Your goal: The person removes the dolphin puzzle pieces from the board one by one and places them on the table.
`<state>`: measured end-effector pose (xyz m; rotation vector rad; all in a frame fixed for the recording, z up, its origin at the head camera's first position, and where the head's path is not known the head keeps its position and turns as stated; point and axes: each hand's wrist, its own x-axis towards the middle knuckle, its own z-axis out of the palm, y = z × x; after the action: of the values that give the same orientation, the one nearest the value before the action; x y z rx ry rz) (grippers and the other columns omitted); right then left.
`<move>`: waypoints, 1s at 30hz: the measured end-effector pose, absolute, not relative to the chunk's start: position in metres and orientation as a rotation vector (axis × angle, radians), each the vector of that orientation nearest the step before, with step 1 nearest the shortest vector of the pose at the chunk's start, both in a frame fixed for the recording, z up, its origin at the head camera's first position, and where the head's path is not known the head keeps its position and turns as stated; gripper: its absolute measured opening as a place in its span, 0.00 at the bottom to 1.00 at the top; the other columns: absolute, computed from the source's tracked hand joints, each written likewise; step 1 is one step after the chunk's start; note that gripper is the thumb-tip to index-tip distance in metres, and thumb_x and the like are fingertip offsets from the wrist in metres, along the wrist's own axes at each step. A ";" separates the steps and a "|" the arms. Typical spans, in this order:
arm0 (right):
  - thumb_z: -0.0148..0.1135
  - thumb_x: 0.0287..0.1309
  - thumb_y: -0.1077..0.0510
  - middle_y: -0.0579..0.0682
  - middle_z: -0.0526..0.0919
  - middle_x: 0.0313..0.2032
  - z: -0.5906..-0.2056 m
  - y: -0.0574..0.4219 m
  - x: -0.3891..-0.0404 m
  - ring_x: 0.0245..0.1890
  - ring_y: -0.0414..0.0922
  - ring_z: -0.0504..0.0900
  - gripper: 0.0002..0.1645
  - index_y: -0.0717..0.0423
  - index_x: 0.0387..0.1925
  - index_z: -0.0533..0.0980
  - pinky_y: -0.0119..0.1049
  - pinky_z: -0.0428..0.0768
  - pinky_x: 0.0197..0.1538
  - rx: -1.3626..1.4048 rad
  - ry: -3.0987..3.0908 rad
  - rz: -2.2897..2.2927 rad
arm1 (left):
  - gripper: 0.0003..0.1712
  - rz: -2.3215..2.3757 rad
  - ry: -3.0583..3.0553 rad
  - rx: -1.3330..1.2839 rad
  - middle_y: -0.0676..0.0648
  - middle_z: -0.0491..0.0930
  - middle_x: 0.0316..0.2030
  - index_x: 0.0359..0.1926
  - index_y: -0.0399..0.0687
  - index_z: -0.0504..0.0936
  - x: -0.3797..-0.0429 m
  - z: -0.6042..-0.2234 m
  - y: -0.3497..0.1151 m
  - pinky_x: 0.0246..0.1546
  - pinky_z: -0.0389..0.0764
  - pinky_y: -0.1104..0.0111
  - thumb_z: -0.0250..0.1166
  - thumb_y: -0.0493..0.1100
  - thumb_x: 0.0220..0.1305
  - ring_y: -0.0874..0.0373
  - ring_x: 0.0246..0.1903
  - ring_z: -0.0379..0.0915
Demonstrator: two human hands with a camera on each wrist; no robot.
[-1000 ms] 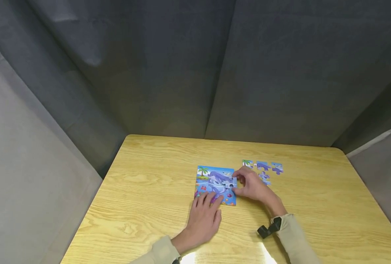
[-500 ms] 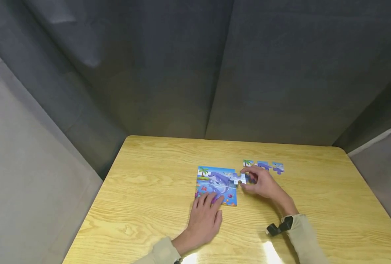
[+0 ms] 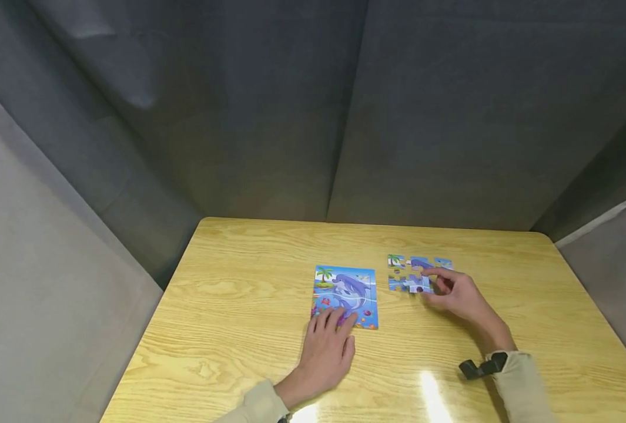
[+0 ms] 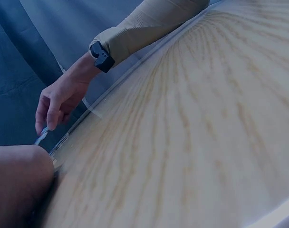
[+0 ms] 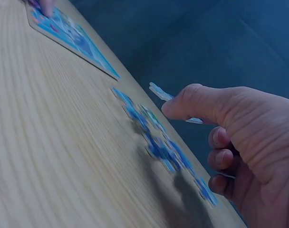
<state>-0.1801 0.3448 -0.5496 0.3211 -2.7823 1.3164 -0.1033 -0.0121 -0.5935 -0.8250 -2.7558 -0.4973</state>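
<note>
A dolphin picture puzzle point(image 3: 345, 291) lies flat on the wooden table point(image 3: 238, 305). My left hand point(image 3: 334, 321) rests flat on its near edge with straight fingers pressing it down. My right hand point(image 3: 431, 284) is to the right of the puzzle, pinching a pale blue puzzle piece point(image 3: 416, 285) between thumb and fingers. In the right wrist view that puzzle piece point(image 5: 169, 98) is tilted just above the tabletop, over the loose pieces point(image 5: 156, 141). The left wrist view shows my right hand point(image 4: 48, 118) from the side, with the puzzle piece point(image 4: 43, 135) at its fingertips.
Several loose pieces point(image 3: 421, 263) lie in a cluster right of the puzzle, behind and beside my right hand. Grey fabric walls point(image 3: 313, 117) close in the table at the back and sides. A black strap point(image 3: 479, 368) sits on my right wrist.
My right hand has drawn a piece off the puzzle's right edge and carried it rightward to the cluster of loose pieces. My left hand has stayed on the puzzle.
</note>
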 end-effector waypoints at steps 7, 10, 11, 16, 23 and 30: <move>0.79 0.57 0.59 0.49 0.65 0.24 -0.549 0.371 -0.176 0.22 0.40 0.64 0.29 0.62 0.59 0.81 0.33 0.68 0.30 0.297 -2.748 1.371 | 0.27 -0.503 -2.743 -0.827 0.46 0.69 0.70 0.75 0.56 0.71 -0.103 -0.592 -0.012 0.66 0.68 0.45 0.49 0.49 0.79 0.43 0.70 0.62; 0.79 0.57 0.59 0.52 0.65 0.24 -0.552 0.382 -0.176 0.23 0.41 0.65 0.28 0.61 0.58 0.82 0.34 0.68 0.29 0.282 -2.736 1.370 | 0.27 -0.499 -2.746 -0.828 0.46 0.69 0.70 0.75 0.56 0.71 -0.103 -0.591 -0.013 0.66 0.68 0.45 0.48 0.50 0.79 0.44 0.70 0.62; 0.80 0.56 0.60 0.53 0.66 0.25 -0.554 0.386 -0.177 0.24 0.41 0.65 0.28 0.61 0.58 0.82 0.34 0.68 0.29 0.275 -2.732 1.373 | 0.27 -0.498 -2.749 -0.829 0.46 0.69 0.70 0.75 0.56 0.70 -0.103 -0.592 -0.013 0.67 0.68 0.45 0.48 0.50 0.80 0.44 0.70 0.62; 0.79 0.55 0.63 0.55 0.67 0.25 -0.561 0.401 -0.179 0.24 0.41 0.66 0.28 0.66 0.56 0.81 0.33 0.67 0.29 0.239 -2.733 1.374 | 0.28 -0.496 -2.759 -0.827 0.46 0.68 0.70 0.76 0.57 0.70 -0.103 -0.593 -0.013 0.67 0.67 0.46 0.47 0.50 0.80 0.44 0.70 0.62; 0.79 0.55 0.64 0.53 0.67 0.24 -0.572 0.413 -0.183 0.23 0.40 0.66 0.25 0.69 0.54 0.81 0.32 0.68 0.29 0.245 -2.751 1.374 | 0.28 -0.496 -2.761 -0.823 0.47 0.68 0.70 0.76 0.57 0.70 -0.103 -0.593 -0.013 0.67 0.67 0.46 0.48 0.50 0.80 0.44 0.70 0.62; 0.77 0.58 0.63 0.49 0.67 0.25 -0.567 0.415 -0.182 0.24 0.39 0.65 0.25 0.70 0.54 0.81 0.33 0.67 0.30 0.226 -2.812 1.365 | 0.27 -0.489 -2.755 -0.824 0.47 0.68 0.70 0.76 0.58 0.70 -0.104 -0.595 -0.012 0.67 0.67 0.46 0.48 0.50 0.80 0.45 0.70 0.62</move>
<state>-0.1821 0.4152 -0.5669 0.2256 -2.8123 1.3646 -0.1044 -0.0124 -0.5953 -0.8237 -2.7546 -0.4890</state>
